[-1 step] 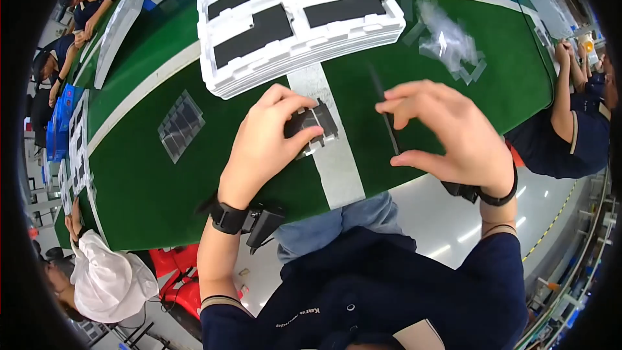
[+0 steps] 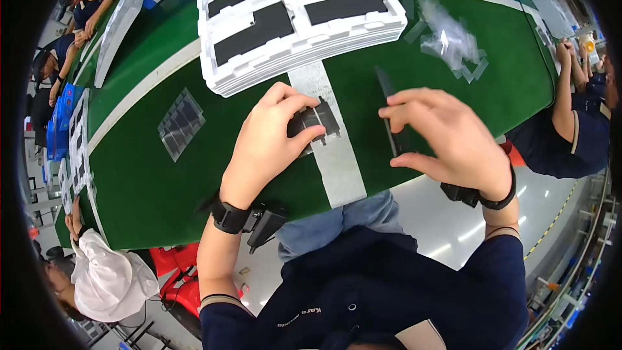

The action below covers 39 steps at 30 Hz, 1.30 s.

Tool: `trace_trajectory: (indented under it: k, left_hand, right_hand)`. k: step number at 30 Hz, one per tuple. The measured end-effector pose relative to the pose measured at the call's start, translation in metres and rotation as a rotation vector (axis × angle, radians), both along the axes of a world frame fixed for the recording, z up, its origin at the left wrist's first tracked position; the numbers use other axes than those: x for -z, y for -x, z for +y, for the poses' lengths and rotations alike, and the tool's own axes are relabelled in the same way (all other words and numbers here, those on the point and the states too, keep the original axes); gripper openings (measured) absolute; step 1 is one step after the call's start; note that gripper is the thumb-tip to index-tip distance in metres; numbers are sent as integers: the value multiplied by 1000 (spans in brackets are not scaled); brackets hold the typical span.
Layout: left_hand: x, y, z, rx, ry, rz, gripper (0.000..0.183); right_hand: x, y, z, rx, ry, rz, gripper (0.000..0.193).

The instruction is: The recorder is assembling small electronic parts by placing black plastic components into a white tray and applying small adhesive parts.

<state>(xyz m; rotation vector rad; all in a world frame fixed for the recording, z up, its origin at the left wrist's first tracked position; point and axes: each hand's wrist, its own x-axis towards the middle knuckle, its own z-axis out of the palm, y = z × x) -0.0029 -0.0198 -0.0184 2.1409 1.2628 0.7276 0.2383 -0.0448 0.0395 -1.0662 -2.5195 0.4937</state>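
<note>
My left hand (image 2: 265,146) pinches a small flat black part (image 2: 319,118) between thumb and fingers, just above the white stripe (image 2: 338,168) on the green table (image 2: 155,188). To its right, my right hand (image 2: 453,136) holds a thin dark panel (image 2: 383,87) edge-on, with thumb below and fingers above. The two hands are a short way apart. Both wrists wear black straps.
A stack of white foam trays (image 2: 298,61) holding black panels stands behind the hands. Crumpled clear plastic bags (image 2: 453,42) lie at the back right. A clear packet of dark squares (image 2: 181,123) lies to the left. Other people work at the left and right table edges.
</note>
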Motion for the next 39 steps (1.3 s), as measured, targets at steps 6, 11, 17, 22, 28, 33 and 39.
trace_trajectory:
  k: [6,11,17,22,28,33,39]
  left_hand:
    - [0,-4,0,115,68,-27,30]
    - [-1,-6,-12,169,20,31,31]
    - [-1,-9,-11,183,62,36,33]
    - [-4,-10,-11,167,151,15,34]
    - [-3,-10,-12,109,183,53,35]
    - [-2,-10,-13,94,194,7,35]
    - [-3,-10,-14,84,164,22,35]
  right_hand:
    - [51,-1,-7,-40,-63,-57,32]
    - [52,-7,-10,-58,20,-69,34]
    - [70,-6,-9,-56,90,114,33]
    - [70,3,2,-101,83,152,32]
    - [71,9,6,-118,84,153,31]
    - [70,11,4,-97,55,153,30]
    - [69,13,2,-71,56,128,30]
